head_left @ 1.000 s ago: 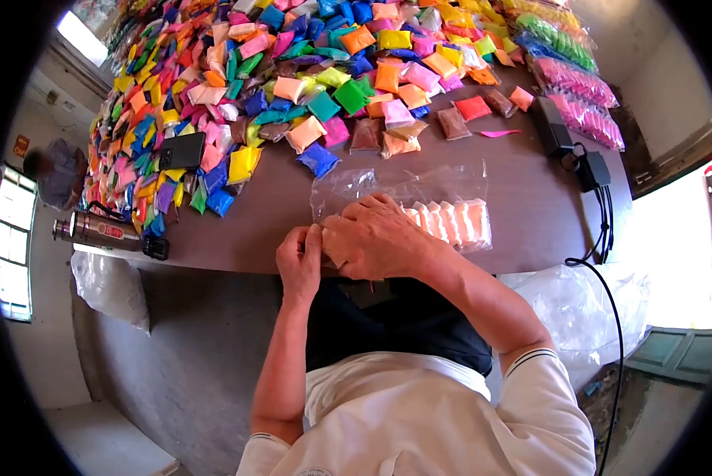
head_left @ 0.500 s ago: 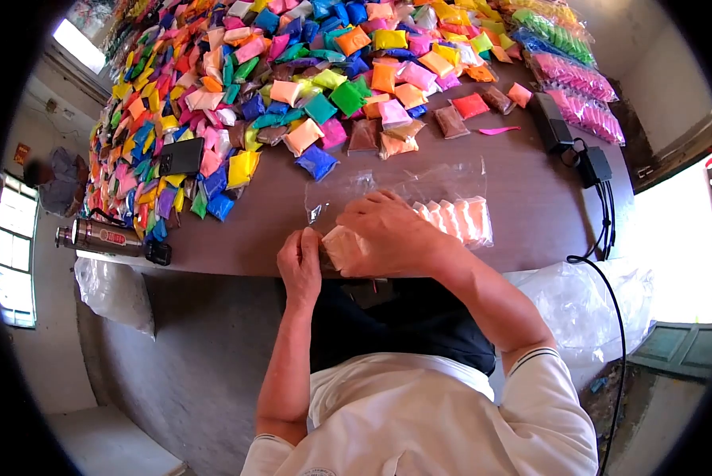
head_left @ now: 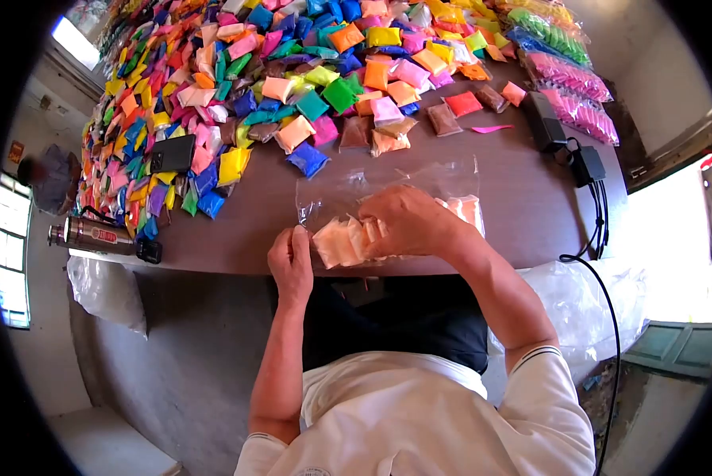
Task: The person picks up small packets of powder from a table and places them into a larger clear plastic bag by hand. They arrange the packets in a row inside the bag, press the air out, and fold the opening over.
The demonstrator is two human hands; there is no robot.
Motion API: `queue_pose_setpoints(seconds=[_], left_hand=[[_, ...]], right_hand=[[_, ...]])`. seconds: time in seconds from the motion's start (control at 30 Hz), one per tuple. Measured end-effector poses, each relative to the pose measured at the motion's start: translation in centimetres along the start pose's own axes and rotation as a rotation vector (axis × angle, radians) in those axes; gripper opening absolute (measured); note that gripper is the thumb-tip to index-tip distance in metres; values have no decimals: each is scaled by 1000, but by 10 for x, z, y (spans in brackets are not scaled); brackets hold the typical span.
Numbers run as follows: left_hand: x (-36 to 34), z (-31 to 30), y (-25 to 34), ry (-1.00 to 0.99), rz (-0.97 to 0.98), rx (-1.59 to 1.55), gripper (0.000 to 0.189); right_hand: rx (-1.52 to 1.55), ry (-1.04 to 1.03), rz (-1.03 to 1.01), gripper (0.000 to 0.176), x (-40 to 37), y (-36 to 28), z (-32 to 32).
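Note:
A clear plastic bag [head_left: 443, 178] lies near the table's front edge, with a row of peach packets [head_left: 340, 242] in it. My left hand [head_left: 291, 262] is closed at the bag's left corner, thumb and fingers pinched on the plastic. Across the middle of the row rests my right hand [head_left: 407, 222], its fingers bent down over the packets; the fingertips are hidden, so its hold cannot be made out. More peach packets show to the right of that hand.
Many colourful packets [head_left: 277, 87] are heaped along the back and left. A phone [head_left: 172, 154] lies on them. A flask [head_left: 98, 236] is at the left edge; black adapters [head_left: 545, 123] with cables are at the right. A person [head_left: 54, 181] is at far left.
My right hand has moved right along the row, and more peach packets now show between my hands. The whole view has shifted slightly.

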State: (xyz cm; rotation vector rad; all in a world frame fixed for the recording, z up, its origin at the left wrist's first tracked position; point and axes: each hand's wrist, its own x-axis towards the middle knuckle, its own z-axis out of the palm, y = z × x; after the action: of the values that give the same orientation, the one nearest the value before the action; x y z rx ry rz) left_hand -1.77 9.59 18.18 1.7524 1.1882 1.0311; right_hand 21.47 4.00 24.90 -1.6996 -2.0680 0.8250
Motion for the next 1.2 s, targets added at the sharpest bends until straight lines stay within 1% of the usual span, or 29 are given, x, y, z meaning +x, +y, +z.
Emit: queue_pose_setpoints(seconds=[0.03, 0.1, 0.13, 0.2, 0.23, 0.3, 0.33, 0.4, 0.43, 0.5, 0.53, 0.6, 0.63, 0.7, 0.83, 0.93, 1.0, 1.03, 1.1, 1.13, 1.2], left_hand=[[1, 0, 0, 5, 13, 4, 33], [1, 1, -2, 11, 26, 11, 33], [1, 1, -2, 17, 39, 17, 33], [0, 2, -1, 13, 18, 6, 33], [0, 2, 0, 11, 0, -3, 33], [0, 2, 1, 20, 14, 18, 33], [0, 1, 1, 28, 27, 38, 33], [0, 1, -1, 27, 30, 37, 34], [0, 2, -2, 24, 33, 35, 34], [1, 2, -1, 26, 34, 31, 34], [1, 3, -1, 25, 32, 28, 34], [0, 3, 0, 20, 28, 24, 34], [1, 2, 0, 19, 24, 23, 34], [0, 1, 0, 21, 40, 31, 33], [0, 2, -3, 12, 79, 30, 32], [1, 2, -6, 16, 79, 48, 32], [-1, 1, -1, 18, 64, 49, 32], [0, 2, 0, 21, 46, 50, 32], [1, 2, -4, 21, 51, 47, 32], [-1, 2, -7, 25, 54, 52, 32], [-2, 1, -7, 13, 36, 43, 32]], right_hand=[[-1, 2, 0, 59, -1, -2, -1], [-11, 149, -91, 57, -3, -9, 1], [-12, 149, -90, 57, -3, -10, 3], [-1, 352, -251, 51, 0, -10, 11], [-1, 350, -250, 51, 2, -8, 17], [-85, 298, -245, 59, 8, -8, 26], [-85, 298, -246, 59, 11, -10, 25], [-114, 30, -70, 62, 14, -16, 21], [-115, 30, -70, 62, 15, -17, 19], [-61, -9, -54, 57, 15, -19, 16], [-62, -7, -51, 57, 15, -19, 18], [-114, 158, -139, 47, 13, -19, 24], [-115, 159, -140, 47, 15, -21, 23], [-160, 25, -114, 52, 19, -24, 23], [-185, 101, -123, 53, 16, -24, 28], [-169, 64, -107, 54, 18, -25, 23], [-144, -56, -79, 62, 18, -26, 16], [-149, -53, -73, 62, 14, -27, 10], [20, 104, -41, 70, 0, -26, -2], [18, 97, -36, 70, -8, -20, -9], [58, 238, -59, 74, -25, -2, -28]])
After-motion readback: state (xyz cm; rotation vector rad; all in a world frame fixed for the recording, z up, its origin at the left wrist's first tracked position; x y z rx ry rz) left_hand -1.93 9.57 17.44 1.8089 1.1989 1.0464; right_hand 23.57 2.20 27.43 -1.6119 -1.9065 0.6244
